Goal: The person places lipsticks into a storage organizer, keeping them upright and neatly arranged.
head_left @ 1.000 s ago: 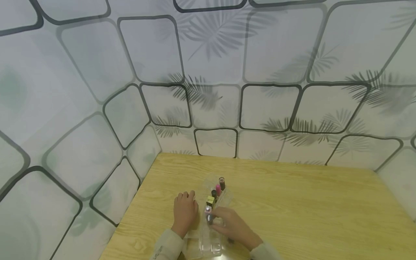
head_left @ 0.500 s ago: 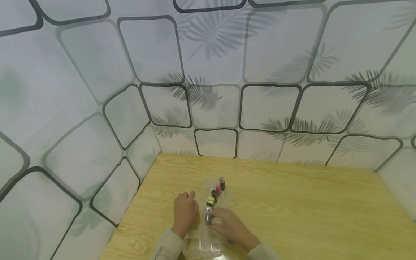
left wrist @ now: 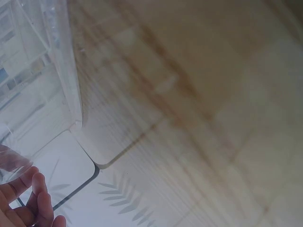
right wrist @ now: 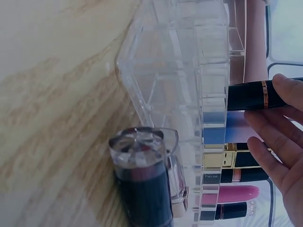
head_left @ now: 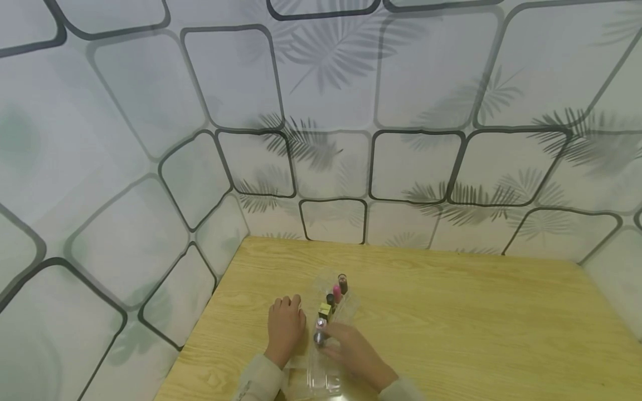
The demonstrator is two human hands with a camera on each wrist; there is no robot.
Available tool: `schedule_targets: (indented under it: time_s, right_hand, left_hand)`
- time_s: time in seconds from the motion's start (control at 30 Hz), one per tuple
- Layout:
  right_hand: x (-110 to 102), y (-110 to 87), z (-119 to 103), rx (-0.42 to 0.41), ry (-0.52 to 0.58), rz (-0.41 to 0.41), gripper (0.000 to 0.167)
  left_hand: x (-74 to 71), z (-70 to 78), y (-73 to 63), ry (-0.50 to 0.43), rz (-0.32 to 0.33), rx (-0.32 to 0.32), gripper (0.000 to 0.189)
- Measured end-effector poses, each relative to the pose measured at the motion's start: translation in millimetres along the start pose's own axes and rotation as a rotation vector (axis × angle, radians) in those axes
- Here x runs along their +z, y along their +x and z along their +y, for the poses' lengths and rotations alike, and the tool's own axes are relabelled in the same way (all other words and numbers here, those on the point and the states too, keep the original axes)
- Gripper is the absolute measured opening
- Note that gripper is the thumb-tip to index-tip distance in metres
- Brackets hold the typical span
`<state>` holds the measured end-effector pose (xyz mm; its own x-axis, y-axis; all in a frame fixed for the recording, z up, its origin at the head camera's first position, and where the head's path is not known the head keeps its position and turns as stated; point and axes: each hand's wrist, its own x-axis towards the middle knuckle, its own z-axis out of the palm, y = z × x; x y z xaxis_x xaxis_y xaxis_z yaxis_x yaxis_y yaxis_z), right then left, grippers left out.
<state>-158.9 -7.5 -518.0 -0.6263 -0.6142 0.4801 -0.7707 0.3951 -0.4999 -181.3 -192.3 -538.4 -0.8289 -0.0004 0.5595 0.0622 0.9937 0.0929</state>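
Note:
A clear plastic lipstick organizer [head_left: 316,370] stands on the wooden table, with several lipsticks upright in a row of its slots. My right hand [head_left: 356,351] pinches a black lipstick [right wrist: 248,96] with a gold band between thumb and fingers. In the right wrist view its lower end is at the organizer's upper edge, beside a blue-and-pink tube [right wrist: 236,127]. At the organizer's left side is my left hand [head_left: 286,326]. In the left wrist view, its curled fingers [left wrist: 40,198] hold a rounded clear edge, and a digit shows through the plastic.
Farther along the row stand a black-and-gold square lipstick [right wrist: 241,156], a pink one [right wrist: 236,194] and a black one [right wrist: 233,210]. On the table by the organizer's right side is a dark tube with a clear faceted cap [right wrist: 142,184]. Patterned walls [head_left: 331,167] rise behind and left.
My right hand has shifted slightly left, bringing the black lipstick more upright, now seen nearly end-on in line with the row. The left hand stays in place.

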Motion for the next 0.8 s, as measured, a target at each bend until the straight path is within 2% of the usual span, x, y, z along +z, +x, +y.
schedule_targets:
  time_s: [0.23,0.43,0.63,0.8]
  right_hand:
    - [4.4,-1.0,-2.6,0.069,-0.039,-0.043,0.029]
    - [7.3,0.0,-3.1,0.063,-0.051,-0.034,0.028]
    - [5.6,1.3,-6.6,0.125,-0.065,-0.088,0.026]
    - [7.9,1.6,-6.1,0.109,-0.084,-0.067,0.026]
  left_hand:
    - [-1.5,0.5,0.9,0.005,-0.037,-0.015,0.02]
    - [-2.5,1.1,1.1,-0.001,-0.043,-0.023,0.02]
    - [-1.2,0.7,0.4,-0.014,-0.037,-0.025,0.018]
    - [-1.4,0.4,0.3,-0.015,-0.036,-0.025,0.018]
